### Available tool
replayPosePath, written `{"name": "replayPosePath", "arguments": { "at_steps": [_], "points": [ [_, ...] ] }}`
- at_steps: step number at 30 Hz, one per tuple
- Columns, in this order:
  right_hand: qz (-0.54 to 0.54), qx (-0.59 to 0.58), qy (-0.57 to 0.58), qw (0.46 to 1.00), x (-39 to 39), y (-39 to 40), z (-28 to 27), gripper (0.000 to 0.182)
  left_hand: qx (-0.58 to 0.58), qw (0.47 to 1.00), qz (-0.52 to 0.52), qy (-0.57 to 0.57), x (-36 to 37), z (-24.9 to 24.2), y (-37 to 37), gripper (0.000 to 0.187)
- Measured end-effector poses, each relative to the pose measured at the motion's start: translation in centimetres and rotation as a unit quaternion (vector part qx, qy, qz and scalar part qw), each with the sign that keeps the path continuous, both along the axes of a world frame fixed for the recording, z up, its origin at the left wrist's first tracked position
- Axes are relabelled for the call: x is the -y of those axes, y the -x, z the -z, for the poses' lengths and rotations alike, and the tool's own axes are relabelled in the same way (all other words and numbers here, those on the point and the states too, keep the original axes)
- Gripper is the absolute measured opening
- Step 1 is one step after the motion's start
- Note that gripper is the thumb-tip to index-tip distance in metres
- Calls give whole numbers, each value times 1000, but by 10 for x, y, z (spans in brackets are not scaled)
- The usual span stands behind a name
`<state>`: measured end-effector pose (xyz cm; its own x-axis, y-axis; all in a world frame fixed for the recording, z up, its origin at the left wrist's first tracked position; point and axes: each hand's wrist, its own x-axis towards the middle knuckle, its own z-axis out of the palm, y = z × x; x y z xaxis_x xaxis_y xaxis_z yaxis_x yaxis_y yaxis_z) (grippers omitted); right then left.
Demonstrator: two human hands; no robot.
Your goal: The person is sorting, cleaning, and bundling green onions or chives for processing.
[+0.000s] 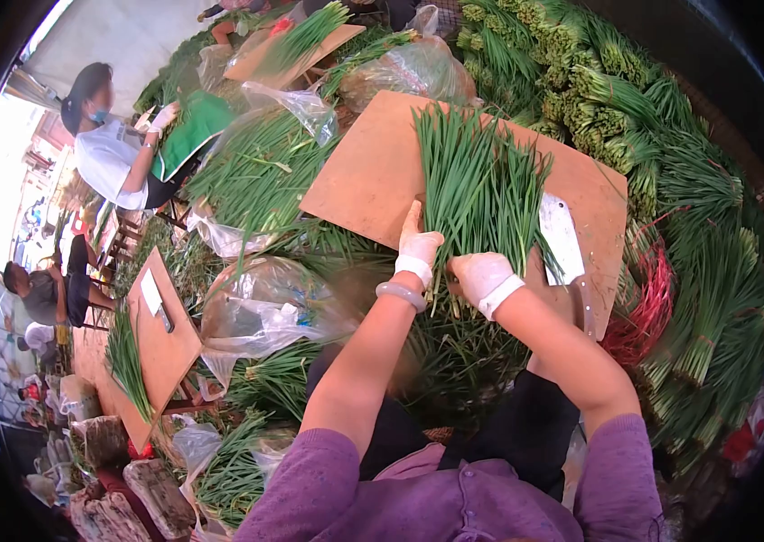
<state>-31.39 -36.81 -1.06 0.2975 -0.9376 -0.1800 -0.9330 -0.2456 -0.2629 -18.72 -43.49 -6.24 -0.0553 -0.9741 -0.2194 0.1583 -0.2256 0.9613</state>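
Observation:
A loose sheaf of garlic chives (481, 181) lies fanned across a tan board (364, 172), its pale stem ends toward me. My left hand (418, 244), in a thin white glove, is closed at the left side of the stem ends, thumb stretched up along the leaves. From the right, my gloved right hand (483, 274) grips the stem ends with bent fingers. Just right of the leaves lies a cleaver (561, 237), its handle pointing toward me beside my right forearm. Part of the stems is hidden behind my hands.
Bundled greens (617, 99) are piled along the right, near red ties (648, 298). Clear plastic bags (264, 303) and loose chives (264, 172) lie at left. Another board (174, 334) holds a second knife (154, 298). A co-worker (115, 144) sits at upper left.

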Motion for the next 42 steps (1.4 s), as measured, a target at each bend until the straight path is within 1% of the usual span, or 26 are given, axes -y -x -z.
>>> {"name": "replayPosePath", "arguments": {
  "at_steps": [2,3,4,5,7,8,9,12,14,15,17,19,21,22,23,25,28,31,33,34,35,36,37,39,40,42],
  "points": [
    [33,169,23,985,2,5,11,21,15,999,28,10,7,18,-3,79],
    [78,401,37,912,0,10,2,14,26,998,50,17,8,23,-6,78],
    [130,517,-6,846,-4,16,-24,12,13,998,56,1,7,18,-7,77],
    [181,621,-47,761,-6,22,-51,10,12,998,55,1,10,20,-8,77],
    [236,698,-43,675,-7,37,-70,8,4,997,71,19,13,19,-9,78],
    [190,666,-27,721,-8,41,-70,9,11,997,72,11,11,16,-10,78],
    [189,666,-26,721,-7,40,-66,9,11,997,72,13,13,17,-12,78],
    [177,553,-139,802,-6,29,-40,10,13,997,67,41,18,18,-15,78],
    [132,311,-102,936,-5,19,-22,28,46,997,46,29,14,7,-14,78],
    [92,180,-58,978,-5,12,-17,34,48,997,47,30,16,9,-15,78],
    [107,155,-118,975,-9,-1,-8,42,-13,999,39,24,16,16,-15,78],
    [89,188,-114,971,-7,-5,6,33,-5,998,64,4,9,5,-13,78],
    [160,357,-126,912,-4,-6,13,23,0,996,88,-14,5,-6,-13,78],
    [169,417,-104,887,0,-6,23,16,167,980,105,31,2,-7,-12,80],
    [191,541,-129,809,6,-2,30,12,328,934,120,76,0,-9,-12,82],
    [238,646,-116,716,9,9,2,12,307,942,128,51,7,-1,-15,85],
    [228,737,-87,631,8,32,-37,15,245,958,138,49,12,7,-20,83],
    [88,704,-144,690,-31,46,-64,30,247,960,126,33,8,0,-19,80],
    [107,430,-414,795,-63,30,-78,38,296,944,125,79,8,-9,-20,79],
    [-1,172,-308,936,-78,31,-65,39,346,923,119,120,7,-11,-21,78],
    [-113,-107,-169,973,-85,33,-46,40,394,898,109,163,7,-13,-22,77],
    [-90,-28,-107,990,-87,54,-21,40,387,901,91,173,10,-10,-22,76],
    [-4,31,-58,998,-83,62,-46,39,385,902,92,170,5,-17,-18,76],
    [87,147,69,983,-67,78,-44,38,437,858,85,256,1,-33,-11,66],
    [90,150,70,982,-55,83,-43,38,425,848,92,303,1,-33,-2,57],
    [166,-20,-16,986,-32,93,-37,39,432,825,139,338,-2,-36,23,56]
  ]
}}
